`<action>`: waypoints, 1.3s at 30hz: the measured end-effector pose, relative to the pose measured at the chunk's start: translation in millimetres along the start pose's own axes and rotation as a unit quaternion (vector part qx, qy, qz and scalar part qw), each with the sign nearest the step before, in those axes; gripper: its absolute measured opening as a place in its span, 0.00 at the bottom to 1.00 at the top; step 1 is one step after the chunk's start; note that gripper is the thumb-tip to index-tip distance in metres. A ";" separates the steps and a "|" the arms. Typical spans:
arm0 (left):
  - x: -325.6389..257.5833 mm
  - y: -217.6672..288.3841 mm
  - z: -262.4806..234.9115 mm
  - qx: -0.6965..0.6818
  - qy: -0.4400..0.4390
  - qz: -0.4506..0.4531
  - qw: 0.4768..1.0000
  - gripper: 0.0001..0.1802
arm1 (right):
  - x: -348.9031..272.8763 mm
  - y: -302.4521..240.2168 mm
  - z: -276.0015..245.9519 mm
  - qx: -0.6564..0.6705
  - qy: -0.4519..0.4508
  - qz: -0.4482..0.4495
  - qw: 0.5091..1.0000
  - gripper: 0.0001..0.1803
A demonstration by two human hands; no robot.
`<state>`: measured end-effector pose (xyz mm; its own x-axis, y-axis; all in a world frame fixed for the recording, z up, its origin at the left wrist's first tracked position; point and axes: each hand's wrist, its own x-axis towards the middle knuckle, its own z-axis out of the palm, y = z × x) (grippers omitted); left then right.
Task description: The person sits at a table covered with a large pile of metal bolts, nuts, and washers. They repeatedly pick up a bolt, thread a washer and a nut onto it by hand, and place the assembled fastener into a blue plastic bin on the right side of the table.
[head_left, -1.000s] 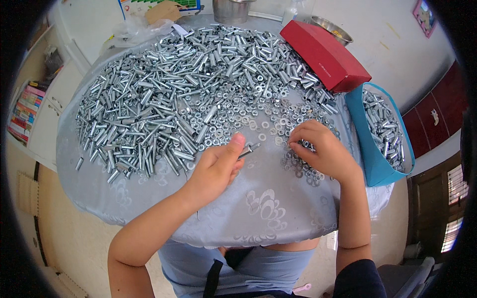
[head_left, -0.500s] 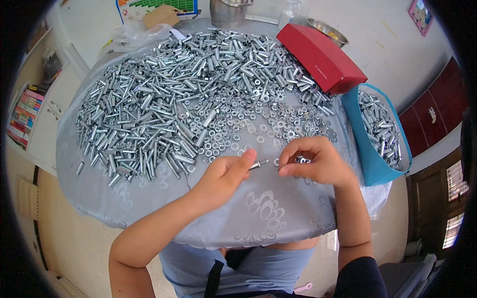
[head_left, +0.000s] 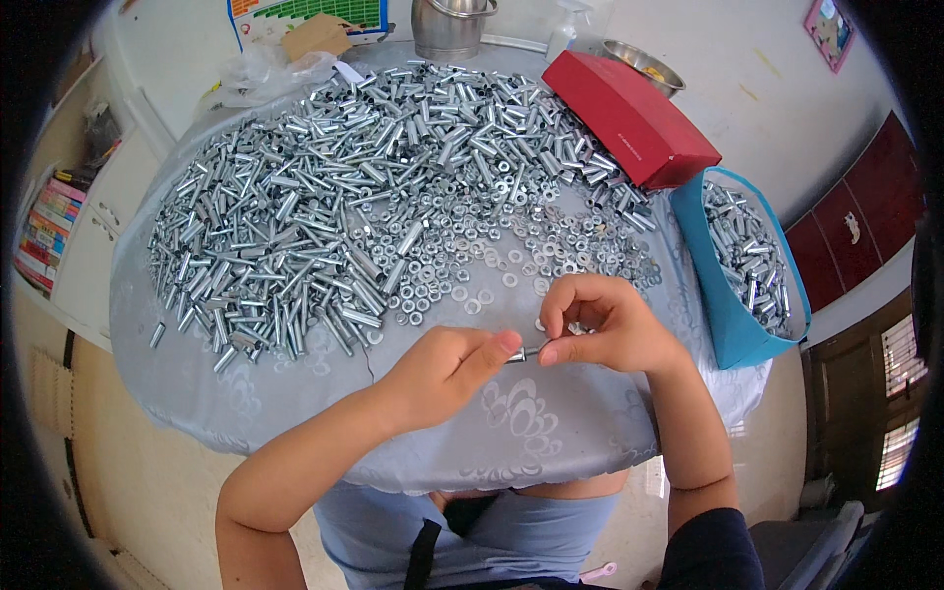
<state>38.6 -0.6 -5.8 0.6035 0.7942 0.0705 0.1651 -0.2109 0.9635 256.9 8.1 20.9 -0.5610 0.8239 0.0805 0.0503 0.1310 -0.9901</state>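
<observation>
The fingers of both hands meet over the near part of the round table (head_left: pixel 197 393): the left hand (head_left: pixel 442 369) pinches one end of a small metal bolt (head_left: pixel 521 354) between thumb and forefinger, and the right hand (head_left: pixel 605 324) closes its fingertips on the other end. The bolt is mostly hidden between the fingertips, so only a short bright stub shows; whether a nut or washer sits on it cannot be made out. The right hand's curled fingers also hide whatever lies in its palm.

Beyond the hands, a big heap of silvery sleeves and bolts (head_left: pixel 324 226) spreads over the far and left part of the grey cloth, and loose nuts and washers (head_left: pixel 511 246) lie scattered just past the fingers. To the right, a blue bag (head_left: pixel 733 324) hangs at the table edge, holding more metal pieces. A red box (head_left: pixel 629 118) lies at the far right, with a metal pot (head_left: pixel 447 25) cut off at the top edge and a steel bowl (head_left: pixel 644 64) behind the box. A crumpled plastic bag (head_left: pixel 261 74) sits far left.
</observation>
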 end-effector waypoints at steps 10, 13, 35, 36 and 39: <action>1.0 -8.8 0.9 -0.051 0.003 -0.020 0.998 0.29 | 0.6 -3.9 3.8 -0.048 0.019 -0.012 0.999 0.08; 1.4 -7.9 2.4 -0.067 0.019 -0.027 0.997 0.30 | 1.6 -3.2 5.0 -0.113 0.035 -0.054 0.992 0.07; 6.0 -5.6 -5.3 -0.166 0.118 -0.187 0.961 0.30 | -6.3 -11.3 -21.8 -0.450 0.013 -0.091 0.888 0.10; 6.2 -4.7 -6.6 -0.162 0.116 -0.191 0.961 0.32 | -6.9 -11.1 -22.1 -0.457 0.006 -0.072 0.887 0.10; 6.4 -8.9 -8.1 -0.142 0.106 -0.174 0.969 0.32 | -8.3 -9.0 -22.5 -0.469 -0.008 -0.032 0.883 0.08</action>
<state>34.7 11.0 -11.8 0.3709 0.8950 -0.2480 0.0894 0.2314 0.9688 279.7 12.5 31.8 -0.5983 0.7917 0.1235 0.6761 0.5815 -0.4525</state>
